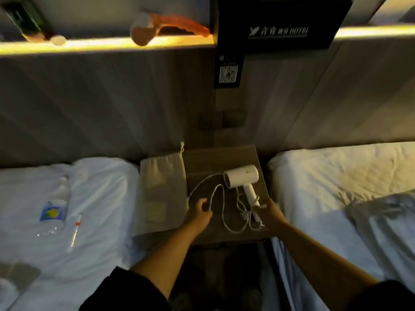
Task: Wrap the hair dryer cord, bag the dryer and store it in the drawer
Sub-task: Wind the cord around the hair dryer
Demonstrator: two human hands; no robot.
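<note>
Nearest, your two bare forearms reach forward from dark sleeves between two beds. Your left hand (pixel 201 215) is curled around a loop of the white cord (pixel 221 212); your right hand (pixel 270 213) is at the cord's tangled end near the dryer handle, fingers bent, though whether it grips the cord cannot be told. Beyond your hands, the cord lies loose in loops on the small wooden table (pixel 235 156). White hair dryer (pixel 242 177) lies on its side on the table, handle toward you. Beige drawstring bag (pixel 161 191) lies flat at the table's left edge, overlapping the left bed (pixel 94 198). On that bed: water bottle (pixel 55 208), thin pen-like item (pixel 75 230). Farthest: lit shelf (pixel 107 43), black hotel sign (pixel 283 21).
</note>
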